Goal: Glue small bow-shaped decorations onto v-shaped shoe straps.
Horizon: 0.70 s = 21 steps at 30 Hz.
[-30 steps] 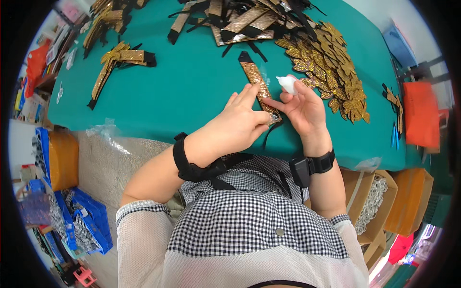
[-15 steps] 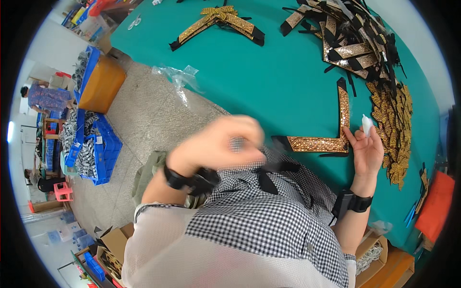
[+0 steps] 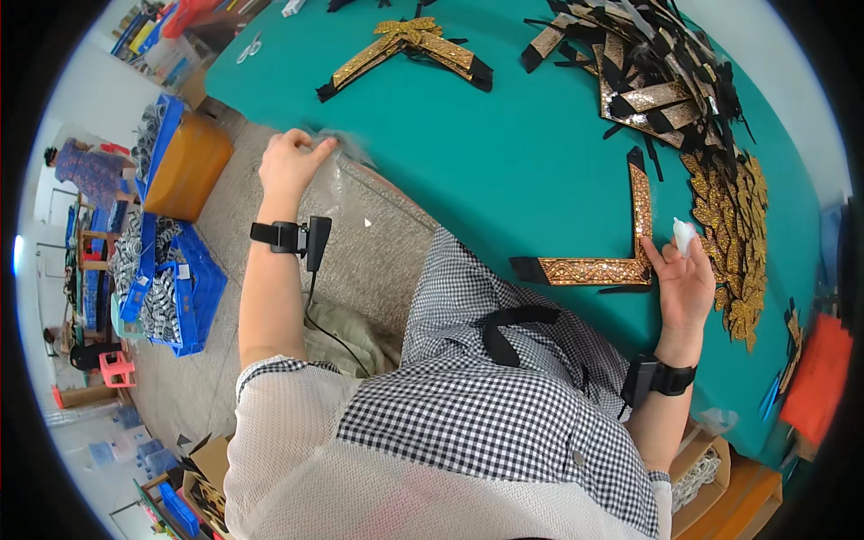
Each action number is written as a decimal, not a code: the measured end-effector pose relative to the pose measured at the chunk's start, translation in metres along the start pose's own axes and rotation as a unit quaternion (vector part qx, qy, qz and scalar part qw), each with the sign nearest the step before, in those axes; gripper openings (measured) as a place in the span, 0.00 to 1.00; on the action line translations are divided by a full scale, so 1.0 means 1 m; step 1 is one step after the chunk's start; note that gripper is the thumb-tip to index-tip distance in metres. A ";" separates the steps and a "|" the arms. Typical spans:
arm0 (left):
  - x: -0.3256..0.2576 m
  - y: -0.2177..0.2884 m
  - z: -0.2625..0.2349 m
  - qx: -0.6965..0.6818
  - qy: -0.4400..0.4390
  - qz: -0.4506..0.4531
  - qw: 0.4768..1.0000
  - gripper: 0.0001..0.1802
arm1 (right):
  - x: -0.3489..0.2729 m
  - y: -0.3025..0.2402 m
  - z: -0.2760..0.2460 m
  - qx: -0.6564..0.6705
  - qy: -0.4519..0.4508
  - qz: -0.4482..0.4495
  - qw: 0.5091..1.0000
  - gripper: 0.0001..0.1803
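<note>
My left hand [image 3: 290,169] is out at the table's left edge, over a clear plastic bag [image 3: 335,184] that hangs there. Its thumb stands apart from the fingers, and no held thing shows. A small white scrap [image 3: 367,222] appears below that hand, against the floor. In my right hand [image 3: 688,286] is a small white bottle with a narrow tip [image 3: 684,236], gripped between thumb and fingers. One finger of this hand rests on the corner of an L-shaped, gold-sequined trim piece with black ends [image 3: 589,270], lying flat on the green table [image 3: 468,162].
Gold leaf-shaped appliques [image 3: 733,243] are heaped right of my right hand. Behind them lies a tangled pile of black-and-gold trims [image 3: 657,76]. A finished-looking V-shaped trim [image 3: 405,49] lies farther back. Blue crates [image 3: 193,288] stand on the floor at left; two people are beyond them.
My left hand has swung from in front of my body out to the left, over the plastic bag. The right hand keeps the bottle and stays at the trim's corner.
</note>
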<state>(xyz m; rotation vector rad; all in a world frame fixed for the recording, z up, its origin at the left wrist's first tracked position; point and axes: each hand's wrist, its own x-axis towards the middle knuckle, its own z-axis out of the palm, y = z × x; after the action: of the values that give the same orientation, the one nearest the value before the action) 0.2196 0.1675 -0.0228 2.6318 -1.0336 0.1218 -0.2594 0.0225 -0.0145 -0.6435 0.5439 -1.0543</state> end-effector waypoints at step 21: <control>-0.124 0.291 0.001 -0.182 -0.200 0.681 0.680 0.23 | -0.034 -0.032 -0.039 0.182 0.063 -0.161 0.968 0.13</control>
<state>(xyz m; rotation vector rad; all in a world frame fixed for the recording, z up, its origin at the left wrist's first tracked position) -0.0684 0.0463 0.0267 1.0202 -2.5833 -0.3257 -0.3194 0.0338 -0.0157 -0.3452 0.3463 -1.4672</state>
